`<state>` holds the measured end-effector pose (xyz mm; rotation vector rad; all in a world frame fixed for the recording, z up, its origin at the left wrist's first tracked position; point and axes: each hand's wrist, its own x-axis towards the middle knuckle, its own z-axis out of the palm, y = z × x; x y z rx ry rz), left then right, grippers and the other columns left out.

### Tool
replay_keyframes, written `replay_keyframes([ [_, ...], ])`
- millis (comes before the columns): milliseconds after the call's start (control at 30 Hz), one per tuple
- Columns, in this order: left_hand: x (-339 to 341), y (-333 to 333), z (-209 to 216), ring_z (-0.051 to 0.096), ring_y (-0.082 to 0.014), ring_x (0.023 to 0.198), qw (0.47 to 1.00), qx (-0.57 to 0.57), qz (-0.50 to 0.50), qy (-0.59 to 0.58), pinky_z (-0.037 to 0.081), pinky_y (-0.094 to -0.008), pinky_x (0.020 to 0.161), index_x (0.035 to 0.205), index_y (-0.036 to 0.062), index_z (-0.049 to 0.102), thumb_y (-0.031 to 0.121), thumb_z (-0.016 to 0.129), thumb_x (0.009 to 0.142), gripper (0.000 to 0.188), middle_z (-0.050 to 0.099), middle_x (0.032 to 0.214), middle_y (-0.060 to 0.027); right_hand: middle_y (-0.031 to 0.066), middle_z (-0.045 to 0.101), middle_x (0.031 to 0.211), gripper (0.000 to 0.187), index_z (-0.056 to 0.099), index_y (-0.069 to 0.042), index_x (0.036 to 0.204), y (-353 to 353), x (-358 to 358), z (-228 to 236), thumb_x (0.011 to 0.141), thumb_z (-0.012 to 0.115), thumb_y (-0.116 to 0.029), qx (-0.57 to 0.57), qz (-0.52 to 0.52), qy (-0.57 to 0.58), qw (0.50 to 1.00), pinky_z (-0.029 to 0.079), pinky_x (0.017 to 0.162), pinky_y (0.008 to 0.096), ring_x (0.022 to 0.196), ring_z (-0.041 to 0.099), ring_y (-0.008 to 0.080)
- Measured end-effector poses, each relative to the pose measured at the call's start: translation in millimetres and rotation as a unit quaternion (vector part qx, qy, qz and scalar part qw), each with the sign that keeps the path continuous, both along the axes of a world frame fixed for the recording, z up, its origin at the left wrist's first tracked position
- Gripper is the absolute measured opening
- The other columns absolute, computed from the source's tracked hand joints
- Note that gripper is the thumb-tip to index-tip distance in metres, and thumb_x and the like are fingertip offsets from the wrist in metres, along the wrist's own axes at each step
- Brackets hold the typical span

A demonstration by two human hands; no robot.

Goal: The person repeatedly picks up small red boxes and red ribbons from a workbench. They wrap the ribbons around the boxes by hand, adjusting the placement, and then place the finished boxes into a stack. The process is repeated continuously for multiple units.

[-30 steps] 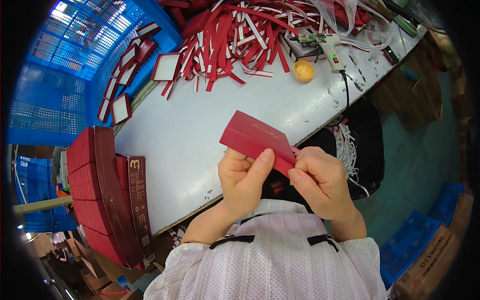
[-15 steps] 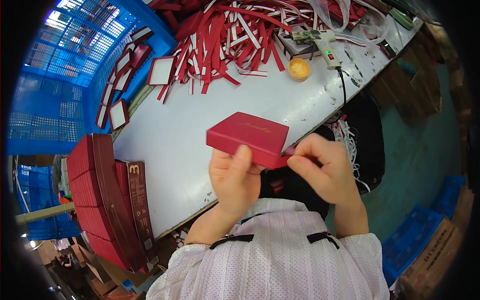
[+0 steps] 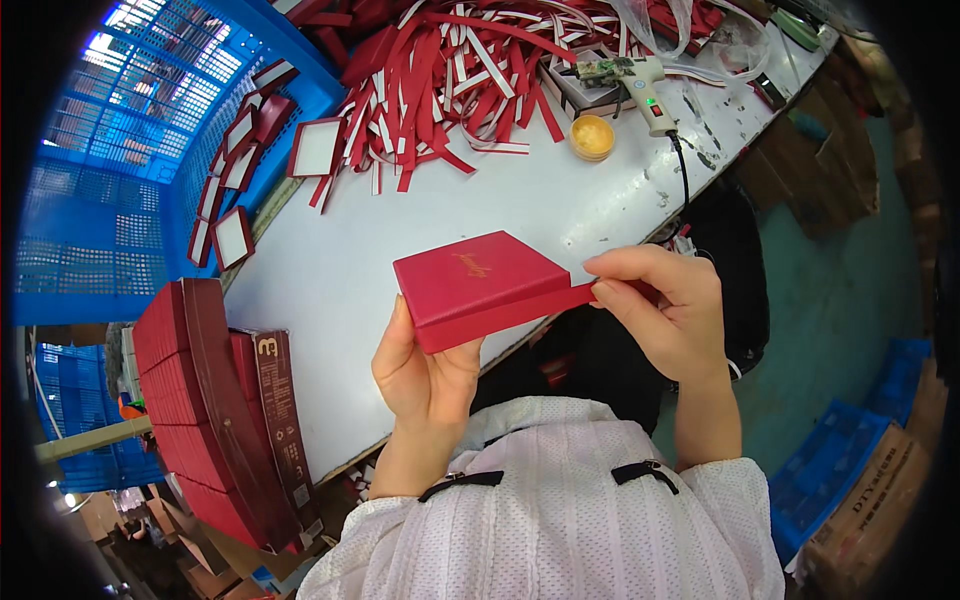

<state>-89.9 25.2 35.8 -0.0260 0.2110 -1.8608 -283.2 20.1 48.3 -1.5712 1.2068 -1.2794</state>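
White tabletop [image 3: 335,300] gleaming; left hand [image 3: 425,375] gripping red box [image 3: 480,280], looking light, stiff, best held by edges; right hand [image 3: 672,315], finger and thumb pinching red strip [image 3: 558,300], seeming thin, bendy.

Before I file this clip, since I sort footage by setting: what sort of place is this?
Probably a workshop for making boxes: a heap of red and white strips lies on the worktable near a corded gun-shaped tool, and rows of red boxes stand at the left.
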Motion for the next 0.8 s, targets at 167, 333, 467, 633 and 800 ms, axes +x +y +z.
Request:
replay_keyframes([
  [167,2,5,-1,0.045,-0.0323,0.103,0.998,0.021,-0.041,0.038,0.037,-0.0493,0.087,0.101,-0.0059,0.043,0.014,0.035,0.085,0.027,0.046,0.108,-0.0217,0.0076,0.059,0.068,0.012,0.059,0.001,0.081,-1,6,-6,0.069,0.058,0.0,0.021,0.001,-0.024,1.0,0.042,0.05,0.0199,0.055,0.055,0.01],
  [333,-14,5,-12,0.045,-0.0261,0.103,0.981,-0.092,0.041,-0.168,0.04,-0.04,0.086,0.109,0.0009,0.039,0.025,0.036,0.086,0.033,0.043,0.113,-0.014,0.0093,0.057,0.065,0.014,0.058,0.0,0.083,4,11,-7,0.069,0.057,0.0,-0.038,0.017,0.048,0.998,0.041,0.049,0.0219,0.055,0.055,0.0138],
  [467,-33,-1,-30,0.043,-0.019,0.104,0.827,-0.154,0.13,-0.524,0.035,-0.0375,0.088,0.109,0.0037,0.04,0.025,0.039,0.086,0.031,0.046,0.111,-0.0091,0.0107,0.057,0.066,0.014,0.058,0.0,0.084,13,28,-6,0.069,0.057,0.0,-0.046,0.0,0.032,0.998,0.042,0.05,0.0242,0.056,0.055,0.0176],
  [633,-29,-7,-16,0.048,-0.0229,0.1,0.933,-0.075,0.092,-0.339,0.04,-0.0369,0.086,0.105,0.0014,0.042,0.023,0.033,0.088,0.029,0.049,0.106,-0.013,0.0116,0.058,0.068,0.016,0.059,0.0,0.083,10,7,-5,0.067,0.059,-0.001,-0.065,-0.075,0.153,0.983,0.042,0.05,0.0244,0.057,0.056,0.0185],
  [800,-21,-6,-8,0.046,-0.0288,0.102,0.987,-0.052,0.026,-0.149,0.039,-0.0432,0.088,0.102,-0.0033,0.042,0.021,0.033,0.088,0.03,0.048,0.106,-0.0176,0.0101,0.055,0.06,0.014,0.06,-0.001,0.083,7,3,-1,0.069,0.058,0.0,-0.046,-0.071,0.104,0.991,0.038,0.046,0.0239,0.05,0.052,0.0159],
])
